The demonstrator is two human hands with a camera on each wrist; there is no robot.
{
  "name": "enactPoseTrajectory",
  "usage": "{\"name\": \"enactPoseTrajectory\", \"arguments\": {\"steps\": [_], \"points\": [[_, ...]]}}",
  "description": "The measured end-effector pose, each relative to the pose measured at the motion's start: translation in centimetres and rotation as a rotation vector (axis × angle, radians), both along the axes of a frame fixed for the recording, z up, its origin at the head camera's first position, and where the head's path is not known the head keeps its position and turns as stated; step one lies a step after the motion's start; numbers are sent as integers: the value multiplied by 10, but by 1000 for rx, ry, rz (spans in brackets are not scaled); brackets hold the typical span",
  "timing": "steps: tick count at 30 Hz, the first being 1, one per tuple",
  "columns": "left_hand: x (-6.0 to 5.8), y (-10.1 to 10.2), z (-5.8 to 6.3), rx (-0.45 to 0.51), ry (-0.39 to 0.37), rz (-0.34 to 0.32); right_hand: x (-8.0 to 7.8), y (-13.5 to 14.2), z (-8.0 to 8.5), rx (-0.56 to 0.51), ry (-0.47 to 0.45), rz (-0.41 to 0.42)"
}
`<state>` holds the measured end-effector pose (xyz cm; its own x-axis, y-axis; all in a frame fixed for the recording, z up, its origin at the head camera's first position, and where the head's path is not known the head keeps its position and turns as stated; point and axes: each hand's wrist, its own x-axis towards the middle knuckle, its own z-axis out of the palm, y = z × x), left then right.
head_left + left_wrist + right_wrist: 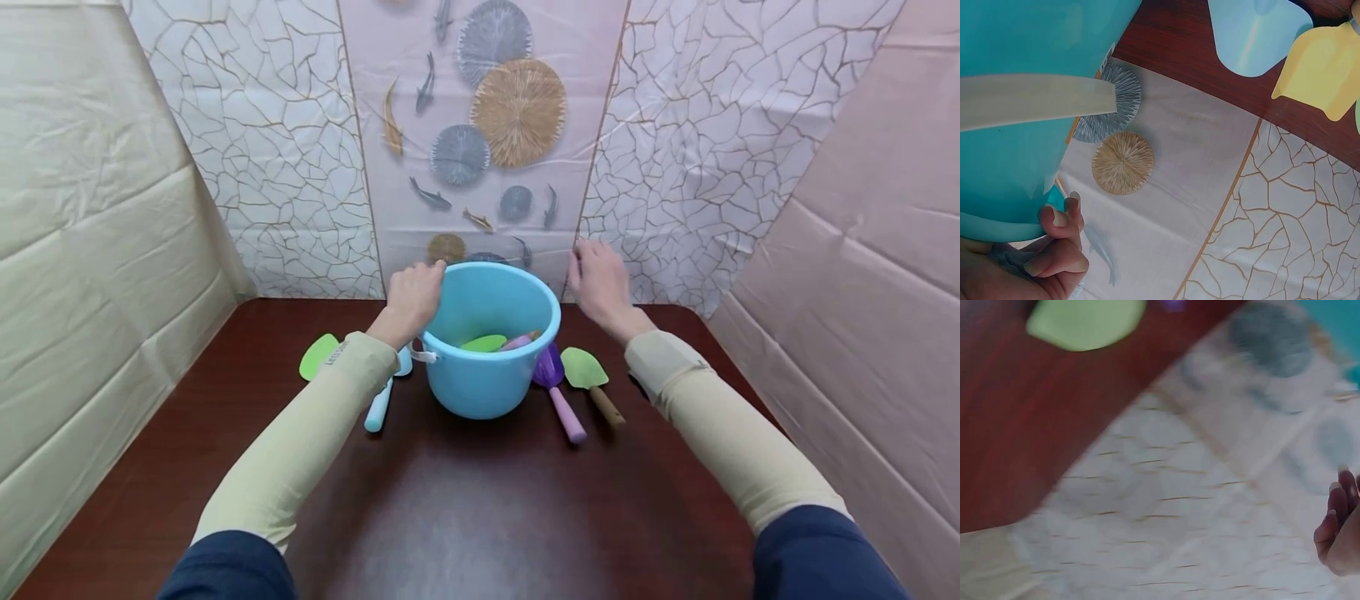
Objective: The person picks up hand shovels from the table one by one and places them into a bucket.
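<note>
My left hand (pixel 415 296) grips the rim of a light blue bucket (pixel 480 387) at its left side. In the left wrist view, curled fingers (pixel 1060 215) lie over the bucket's rim, and a pale handle (pixel 1035 100) crosses its wall. Inside the bucket are a green blade (pixel 484 342) and a pinkish-purple piece (pixel 517 342), partly hidden by the rim. My right hand (pixel 600 279) is raised to the right of the bucket, apart from it, with loosely bent fingers and nothing held. Whether the bucket's base touches the table is hard to tell.
Right of the bucket lie a purple scoop with a pink handle (pixel 566 417) and a green trowel (pixel 585 368) with a brown handle. On the left are a light blue trowel (pixel 378 408), a green blade (pixel 318 357) and a yellow scoop (pixel 1319 69). A patterned cloth wall (pixel 300 167) backs the dark table (pixel 480 517).
</note>
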<state>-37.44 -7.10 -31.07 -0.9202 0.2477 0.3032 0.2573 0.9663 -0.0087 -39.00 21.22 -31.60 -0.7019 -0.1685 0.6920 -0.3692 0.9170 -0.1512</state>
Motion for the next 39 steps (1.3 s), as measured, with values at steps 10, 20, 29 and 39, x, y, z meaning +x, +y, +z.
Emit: {"name": "enactPoseTrajectory", "arguments": {"steps": [10, 20, 29, 39], "points": [[-1, 1, 1, -5, -9, 7, 17, 57, -57, 115, -558, -191], [-2, 1, 4, -15, 1, 17, 36, 67, -81, 192, -926, -116], [-2, 0, 0, -14, 7, 13, 45, 61, -94, 192, -1027, -117], [-2, -1, -1, -6, 12, 16, 49, 62, -98, 149, -998, -91]]}}
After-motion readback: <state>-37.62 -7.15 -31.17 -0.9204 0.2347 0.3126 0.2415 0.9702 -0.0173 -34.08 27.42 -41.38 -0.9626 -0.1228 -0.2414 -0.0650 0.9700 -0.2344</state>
